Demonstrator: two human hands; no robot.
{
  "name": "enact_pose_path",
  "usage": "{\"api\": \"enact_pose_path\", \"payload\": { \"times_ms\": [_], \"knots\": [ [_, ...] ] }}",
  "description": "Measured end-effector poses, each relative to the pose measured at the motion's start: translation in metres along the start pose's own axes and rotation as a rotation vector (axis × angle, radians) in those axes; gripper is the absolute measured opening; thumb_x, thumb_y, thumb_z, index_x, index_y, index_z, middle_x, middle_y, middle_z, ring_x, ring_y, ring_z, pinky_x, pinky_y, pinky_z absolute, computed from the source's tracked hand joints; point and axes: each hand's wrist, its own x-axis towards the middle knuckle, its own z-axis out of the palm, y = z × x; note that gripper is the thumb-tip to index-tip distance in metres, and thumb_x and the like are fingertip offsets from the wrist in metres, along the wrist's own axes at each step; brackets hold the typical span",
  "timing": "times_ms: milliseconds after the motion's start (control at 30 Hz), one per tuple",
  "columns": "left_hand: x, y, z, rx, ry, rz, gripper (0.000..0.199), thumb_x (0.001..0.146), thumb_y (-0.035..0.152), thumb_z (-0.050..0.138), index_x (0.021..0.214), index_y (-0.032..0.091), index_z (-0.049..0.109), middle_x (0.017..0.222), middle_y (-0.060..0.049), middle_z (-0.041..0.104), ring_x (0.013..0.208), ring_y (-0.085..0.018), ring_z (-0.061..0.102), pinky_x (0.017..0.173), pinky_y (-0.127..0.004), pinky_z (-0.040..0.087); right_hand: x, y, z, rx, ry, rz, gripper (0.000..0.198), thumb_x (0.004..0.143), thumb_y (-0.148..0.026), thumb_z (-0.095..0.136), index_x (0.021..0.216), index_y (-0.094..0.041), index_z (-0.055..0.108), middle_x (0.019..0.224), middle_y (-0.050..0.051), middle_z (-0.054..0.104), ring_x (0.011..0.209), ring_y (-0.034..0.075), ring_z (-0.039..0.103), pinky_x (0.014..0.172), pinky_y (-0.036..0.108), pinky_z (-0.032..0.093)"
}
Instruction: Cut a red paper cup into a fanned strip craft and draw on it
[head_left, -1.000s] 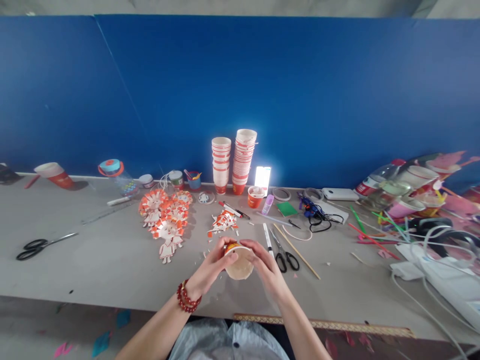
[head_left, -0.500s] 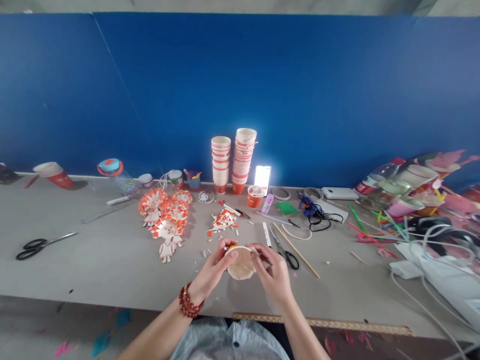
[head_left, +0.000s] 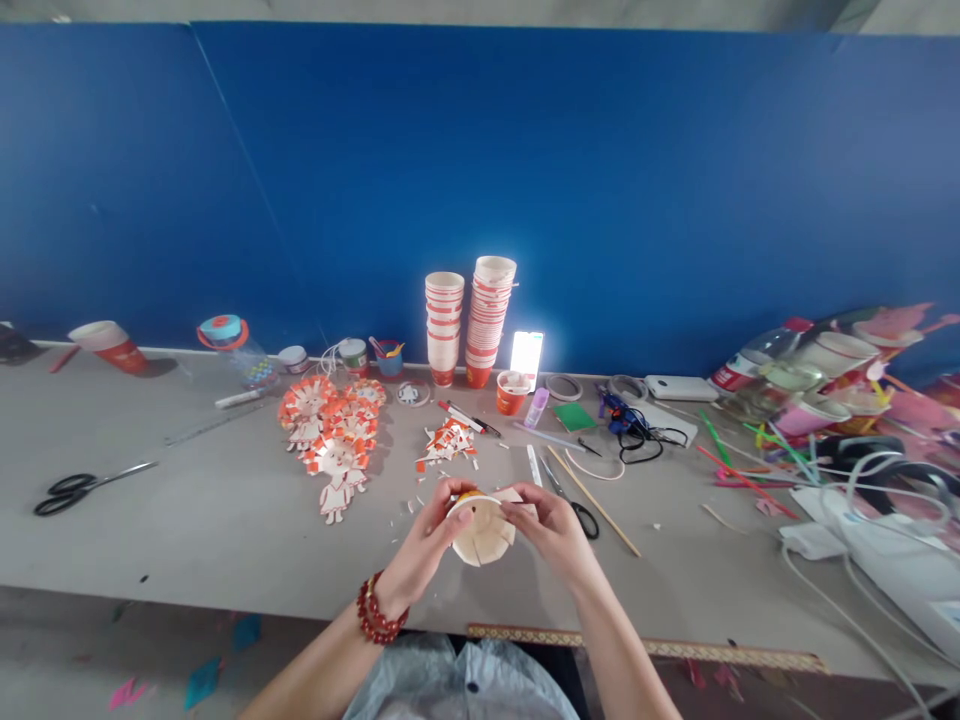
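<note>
Behind a long grey table (head_left: 225, 540) runs a plain blue wall (head_left: 480, 150), with a short cup stack (head_left: 444, 330) and a tall cup stack (head_left: 491, 320) at its foot and a lit phone (head_left: 527, 358) beside them. Close to the front edge, right before the person's body, is a paper cup (head_left: 480, 545), its pale inside turned toward the camera; whether it touches the table is hard to tell. At least one line, apparently a cut, runs through its side, and a flap (head_left: 511, 496) sticks out at the right.

The left hand (head_left: 431, 530) is curled around the cup's left side, thumb over the rim and fingers behind. The right hand (head_left: 555, 530) is nearly closed, thumb and fingers pinching at the flap.

It should weigh next to nothing, so a light grip ought to do. Thin card like this is probably springy where whole and floppy where cut — a hard squeeze could dent it, and a sharp tug could tear it at the root of a cut. Its inside may be a little slick. The steadiest hold is likely low around the uncut part, with each flap pinched near its root rather than at its tip.

Just beyond the hands lie a scrap pile (head_left: 448, 442) and, to the right, scissors (head_left: 571, 503) and a wooden stick (head_left: 593, 501).
</note>
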Motion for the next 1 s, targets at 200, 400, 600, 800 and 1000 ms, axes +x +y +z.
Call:
{"api": "enact_pose_path", "payload": {
  "times_ms": [200, 400, 600, 800, 1000],
  "knots": [
    [-0.003, 0.001, 0.006, -0.062, -0.009, 0.03, 0.038, 0.091, 0.048, 0.053, 0.119, 0.023, 0.054, 0.116, -0.006, 0.06, 0.102, -0.022, 0.055, 0.086, -0.03, 0.043, 0.0, 0.006, 0.01, -0.141, 0.161, -0.073, 0.037, 0.078, -0.054, 0.069, 0.085, -0.018, 0.072, 0.074, 0.003, 0.069, 0.065, 0.02, 0.061, 0.055, 0.024, 0.047],
    [-0.004, -0.006, 0.009, -0.157, -0.033, 0.139, 0.043, 0.089, 0.049, 0.055, 0.122, 0.022, 0.052, 0.12, -0.009, 0.058, 0.107, -0.025, 0.055, 0.089, -0.032, 0.042, 0.0, 0.002, 0.016, -0.077, 0.157, -0.099, 0.036, 0.081, -0.053, 0.067, 0.085, -0.017, 0.072, 0.082, 0.008, 0.072, 0.074, 0.024, 0.065, 0.063, 0.028, 0.05],
    [-0.006, -0.008, 0.009, -0.211, -0.08, 0.195, 0.054, 0.082, 0.052, 0.063, 0.125, 0.021, 0.051, 0.121, -0.01, 0.054, 0.108, -0.027, 0.052, 0.092, -0.035, 0.043, -0.004, -0.008, 0.02, -0.069, 0.247, -0.145, 0.032, 0.082, -0.048, 0.068, 0.081, -0.017, 0.07, 0.08, 0.008, 0.072, 0.073, 0.024, 0.065, 0.065, 0.028, 0.05],
    [-0.008, -0.009, 0.011, -0.248, -0.111, 0.213, 0.058, 0.08, 0.053, 0.065, 0.126, 0.022, 0.048, 0.122, -0.011, 0.052, 0.11, -0.028, 0.05, 0.094, -0.038, 0.042, -0.005, -0.008, 0.025, -0.068, 0.286, -0.18, 0.028, 0.084, -0.045, 0.066, 0.077, -0.018, 0.068, 0.079, 0.008, 0.071, 0.074, 0.025, 0.066, 0.064, 0.029, 0.051],
    [-0.008, -0.009, 0.012, -0.264, -0.144, 0.263, 0.059, 0.079, 0.054, 0.065, 0.127, 0.023, 0.049, 0.126, -0.01, 0.049, 0.113, -0.029, 0.049, 0.098, -0.04, 0.041, -0.006, -0.009, 0.027, -0.046, 0.298, -0.185, 0.027, 0.081, -0.047, 0.068, 0.078, -0.02, 0.068, 0.077, 0.007, 0.07, 0.07, 0.024, 0.065, 0.062, 0.031, 0.053]
  ]
}}
